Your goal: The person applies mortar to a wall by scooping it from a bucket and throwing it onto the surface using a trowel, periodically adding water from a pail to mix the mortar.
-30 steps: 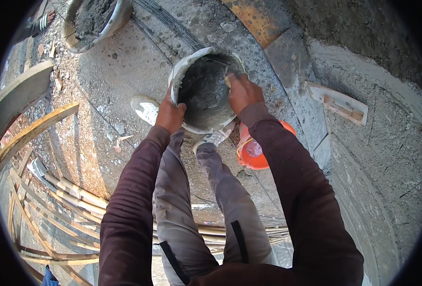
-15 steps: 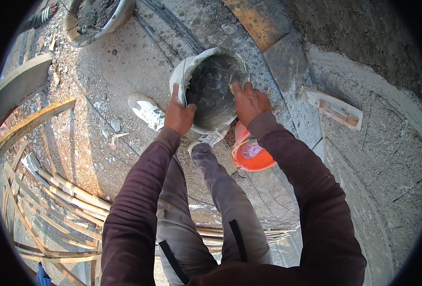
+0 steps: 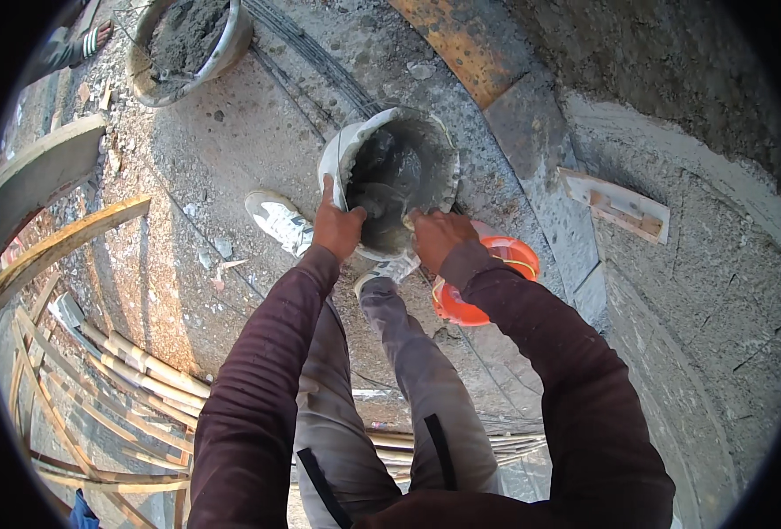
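A pale bucket (image 3: 332, 160) with a mortar-caked rim holds wet grey mortar (image 3: 412, 167). My left hand (image 3: 337, 222) grips its near left rim, thumb over the edge and fingers outside. At the near right side, my right hand (image 3: 440, 236) is closed round the light-coloured handle of what looks like a trowel (image 3: 410, 218). The trowel's blade is down in the mortar and hard to make out. An orange bucket (image 3: 461, 309) stands just beyond my right wrist, partly hidden by my forearm.
A wooden-handled plastering float (image 3: 618, 205) lies to the right by the rough wall. Another tub of mortar (image 3: 233, 44) stands far left near a person's foot (image 3: 96, 39). Rods (image 3: 315, 53) run behind the bucket; wooden poles (image 3: 156, 375) lie near left.
My right hand has drawn nearer and slightly left, taking the trowel through the mortar toward the near rim. My left hand stays on the bucket; the view has shifted a little.
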Demonstrator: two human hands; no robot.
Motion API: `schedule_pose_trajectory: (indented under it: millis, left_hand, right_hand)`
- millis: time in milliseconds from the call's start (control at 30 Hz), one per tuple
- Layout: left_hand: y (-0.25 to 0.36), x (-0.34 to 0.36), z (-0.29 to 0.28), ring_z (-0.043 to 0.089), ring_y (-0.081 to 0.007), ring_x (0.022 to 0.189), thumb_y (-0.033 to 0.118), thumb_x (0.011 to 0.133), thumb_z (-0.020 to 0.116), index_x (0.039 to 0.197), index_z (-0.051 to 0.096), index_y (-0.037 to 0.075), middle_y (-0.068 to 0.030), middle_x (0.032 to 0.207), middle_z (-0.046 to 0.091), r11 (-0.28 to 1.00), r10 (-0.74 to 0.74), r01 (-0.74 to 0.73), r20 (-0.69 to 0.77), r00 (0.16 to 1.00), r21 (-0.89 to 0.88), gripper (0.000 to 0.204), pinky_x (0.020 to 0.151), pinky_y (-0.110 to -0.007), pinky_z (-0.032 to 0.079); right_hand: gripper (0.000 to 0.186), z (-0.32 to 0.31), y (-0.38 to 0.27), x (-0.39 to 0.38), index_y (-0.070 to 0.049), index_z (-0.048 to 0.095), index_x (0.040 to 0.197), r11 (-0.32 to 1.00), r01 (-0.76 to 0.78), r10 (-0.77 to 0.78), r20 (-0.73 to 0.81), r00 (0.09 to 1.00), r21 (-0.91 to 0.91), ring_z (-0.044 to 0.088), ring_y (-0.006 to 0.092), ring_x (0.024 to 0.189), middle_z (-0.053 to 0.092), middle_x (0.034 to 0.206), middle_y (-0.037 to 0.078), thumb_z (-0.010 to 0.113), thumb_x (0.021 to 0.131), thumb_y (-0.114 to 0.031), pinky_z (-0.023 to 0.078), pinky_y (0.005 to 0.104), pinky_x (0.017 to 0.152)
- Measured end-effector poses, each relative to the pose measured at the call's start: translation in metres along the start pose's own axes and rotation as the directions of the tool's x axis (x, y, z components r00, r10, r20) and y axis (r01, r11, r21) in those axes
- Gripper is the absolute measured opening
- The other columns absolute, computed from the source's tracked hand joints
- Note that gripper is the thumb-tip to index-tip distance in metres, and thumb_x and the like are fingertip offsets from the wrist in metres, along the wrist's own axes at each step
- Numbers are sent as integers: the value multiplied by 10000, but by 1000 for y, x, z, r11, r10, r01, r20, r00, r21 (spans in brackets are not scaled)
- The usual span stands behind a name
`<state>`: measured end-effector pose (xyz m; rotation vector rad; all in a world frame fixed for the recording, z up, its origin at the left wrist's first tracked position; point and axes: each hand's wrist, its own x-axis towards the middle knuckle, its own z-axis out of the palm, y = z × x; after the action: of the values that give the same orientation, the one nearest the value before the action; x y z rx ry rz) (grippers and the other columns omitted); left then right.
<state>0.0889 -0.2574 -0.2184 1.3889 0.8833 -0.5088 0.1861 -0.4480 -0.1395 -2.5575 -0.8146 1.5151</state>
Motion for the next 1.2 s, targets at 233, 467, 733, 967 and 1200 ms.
schedule_pose_trajectory:
  millis: [233,467,733,967,1200]
  left_hand:
    - [-4,-14,20,669,-355,1192,56,878,689,1668,180,-45,-299,1354,648,976,72,-53,-81,994,210,945,1020,-369,513]
    - [-47,-7,-11,649,-413,1286,10,886,660,1691,225,57,-319,1390,640,980,73,-56,-82,994,189,916,1071,-389,491]
    - [-15,-64,-19,607,-355,1357,-62,898,603,1708,209,105,-295,1473,599,972,157,-147,-44,987,181,916,1125,-365,451]
    - [73,-177,-48,664,-313,1231,-36,895,584,1612,392,-5,-241,1360,672,975,219,-211,-161,962,66,743,1054,-358,495]
    - [210,-367,-65,665,-177,836,9,896,585,1198,653,-11,-63,999,707,945,13,-84,-221,975,-315,310,762,-338,556]
  right_hand:
    - [394,-1,53,54,-24,684,1240,955,-293,295,62,953,-49,726,413,1091,718,1187,272,680,944,-286,583,501,927]
    - [345,124,51,59,-41,709,1116,768,-223,132,193,972,601,750,291,834,746,990,168,690,979,-357,605,445,727]
    - [397,93,1,12,-100,609,1333,-216,-511,-81,506,859,832,547,110,570,595,808,20,575,1075,-400,443,292,488]
    - [414,-41,-92,-79,-108,609,1330,-138,-367,-144,348,927,920,549,115,551,601,792,31,612,1053,-417,448,308,482]
    - [361,-174,-113,-287,-84,673,1210,922,14,114,-306,945,386,735,393,985,765,1040,205,652,998,-375,560,516,855]
